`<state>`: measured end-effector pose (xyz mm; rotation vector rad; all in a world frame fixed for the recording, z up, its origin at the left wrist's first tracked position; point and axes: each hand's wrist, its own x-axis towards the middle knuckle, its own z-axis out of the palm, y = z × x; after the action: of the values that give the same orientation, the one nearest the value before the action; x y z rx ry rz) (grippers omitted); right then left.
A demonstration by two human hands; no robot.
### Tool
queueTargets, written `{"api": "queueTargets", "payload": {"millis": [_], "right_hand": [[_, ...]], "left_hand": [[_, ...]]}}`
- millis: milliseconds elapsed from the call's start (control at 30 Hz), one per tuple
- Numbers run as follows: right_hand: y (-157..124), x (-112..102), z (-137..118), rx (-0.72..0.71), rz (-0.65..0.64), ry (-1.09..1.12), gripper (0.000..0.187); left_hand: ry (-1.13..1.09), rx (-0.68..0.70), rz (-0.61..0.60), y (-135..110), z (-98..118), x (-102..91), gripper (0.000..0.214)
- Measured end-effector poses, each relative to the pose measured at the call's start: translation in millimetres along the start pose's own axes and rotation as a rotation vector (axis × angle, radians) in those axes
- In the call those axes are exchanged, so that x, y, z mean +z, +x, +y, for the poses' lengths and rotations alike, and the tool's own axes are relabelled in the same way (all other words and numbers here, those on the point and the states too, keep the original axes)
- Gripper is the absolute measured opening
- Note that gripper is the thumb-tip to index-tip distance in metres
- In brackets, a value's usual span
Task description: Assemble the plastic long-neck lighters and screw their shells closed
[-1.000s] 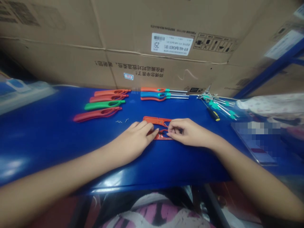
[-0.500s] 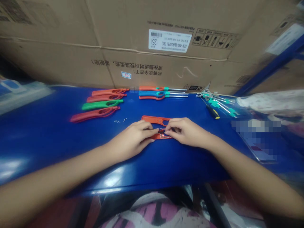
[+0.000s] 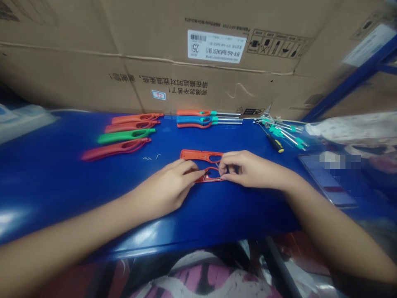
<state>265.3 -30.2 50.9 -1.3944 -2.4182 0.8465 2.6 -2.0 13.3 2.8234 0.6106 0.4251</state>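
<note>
Fabric (image 3: 206, 283) patterned in pink, white and black shows below the front edge of the blue table (image 3: 248, 223). From where I stand, the person's left hand (image 3: 173, 182) has thumb and fingers drawn narrow, holding the left end of an orange handle half (image 3: 204, 179), which lies on the table with its inner side up and a pale wire along it. Across from it, the right hand (image 3: 243, 169) is curled, thumb and forefinger close together at the right end; whether they pinch the wire, I cannot tell. Just beyond lies a second orange half (image 3: 194, 155), parallel. A phone (image 3: 319, 178) rests off to the right. Small screws (image 3: 148, 158) are scattered left of the halves, near a red handle (image 3: 114, 151) and a green one. A black-and-yellow screwdriver (image 3: 277, 144) sits by metal rods with teal ends (image 3: 283, 132). Farther back lie lighters with metal stems (image 3: 195, 120), then a large cardboard box (image 3: 93, 74).
</note>
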Motion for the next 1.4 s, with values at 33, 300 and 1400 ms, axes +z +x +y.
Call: {"api": "queueTargets", "payload": {"millis": [33,300,1400], "right_hand": [[-0.1,-0.2,-0.1,0.003,-0.002,0.004,0.014],[-1.7,1.6,1.3,-0.06,-0.012,-0.025,0.015],[1.9,2.5,7.4,-0.181,0.063,-0.045,0.02]], "left_hand": [[-0.028,-0.008,-0.008,0.4,0.1,0.1,0.035],[-0.076,0.002,-0.016,1.9,2.6,-1.3,0.039],[-0.002,-0.019,-0.011,-0.6,6.6,-2.8,0.048]]}}
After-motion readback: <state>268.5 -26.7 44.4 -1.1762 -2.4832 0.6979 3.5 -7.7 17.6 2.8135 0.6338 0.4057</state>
